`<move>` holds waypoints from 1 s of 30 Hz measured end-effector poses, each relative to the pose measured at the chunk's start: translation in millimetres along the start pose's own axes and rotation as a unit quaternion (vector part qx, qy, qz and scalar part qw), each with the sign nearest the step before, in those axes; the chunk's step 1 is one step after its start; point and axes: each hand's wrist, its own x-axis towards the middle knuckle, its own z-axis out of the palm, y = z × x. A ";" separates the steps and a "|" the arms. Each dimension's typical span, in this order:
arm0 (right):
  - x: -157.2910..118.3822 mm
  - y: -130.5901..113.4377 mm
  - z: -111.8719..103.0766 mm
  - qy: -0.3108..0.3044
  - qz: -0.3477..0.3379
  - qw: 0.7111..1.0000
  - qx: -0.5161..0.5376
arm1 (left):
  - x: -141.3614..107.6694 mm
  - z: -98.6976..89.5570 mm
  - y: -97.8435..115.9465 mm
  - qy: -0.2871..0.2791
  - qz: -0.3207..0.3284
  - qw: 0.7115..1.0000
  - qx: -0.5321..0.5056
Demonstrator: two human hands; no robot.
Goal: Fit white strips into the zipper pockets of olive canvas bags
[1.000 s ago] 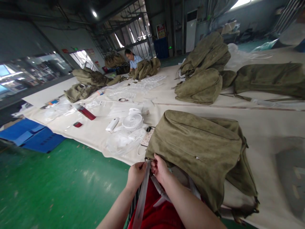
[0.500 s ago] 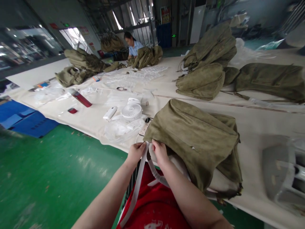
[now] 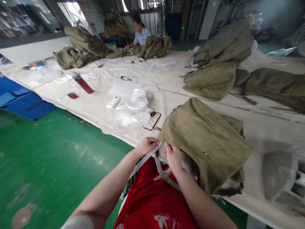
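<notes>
An olive-green canvas bag (image 3: 202, 136) lies on the near edge of the table, its left corner between my hands. My left hand (image 3: 148, 146) is closed, pinching a white strip (image 3: 146, 157) beside that corner; the strip hangs down to the left. With thumb and finger pressed together, my right hand (image 3: 173, 156) grips the edge of the bag, just right of the left hand. A second white band (image 3: 163, 173) loops below the hands in front of my red clothing. What lies exactly between the right fingertips is partly hidden.
Beyond the hands are a phone (image 3: 154, 121), a white fan (image 3: 137, 103), plastic wrap (image 3: 121, 121), and a red flask (image 3: 82, 83). More olive bags (image 3: 211, 79) lie at the back right. Across the table (image 3: 171, 109), a person (image 3: 142, 35) handles similar bags. Blue boxes (image 3: 30, 103) stand at left.
The view has shifted, and the phone by the bag's corner shows more fully. The bag's left corner has lifted slightly, and my hands are a little farther apart. The white strip slants more sideways.
</notes>
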 end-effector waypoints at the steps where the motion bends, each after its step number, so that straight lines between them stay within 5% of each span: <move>1: 5.2 3.6 5.7 -0.019 0.019 1.000 0.012 | 3.9 -1.2 -8.4 0.020 0.005 0.999 0.039; 9: 38.0 14.7 22.0 -0.157 0.130 0.978 0.046 | 18.5 4.8 -26.3 0.089 -0.007 0.987 0.134; 17: 47.3 26.5 24.5 -0.155 0.200 0.958 0.132 | 13.0 6.1 -21.1 0.086 -0.006 0.991 0.105; 24: 43.6 25.7 17.5 -0.171 0.180 0.946 0.208 | -2.1 8.0 -17.0 0.070 0.025 0.994 0.079; 27: 42.1 27.2 18.1 -0.163 0.165 0.951 0.207 | -5.1 12.2 -14.5 0.055 -0.050 0.990 0.119; 30: 40.5 26.6 18.0 -0.156 0.150 0.951 0.222 | -7.3 17.1 -10.8 -0.008 -0.120 0.992 0.043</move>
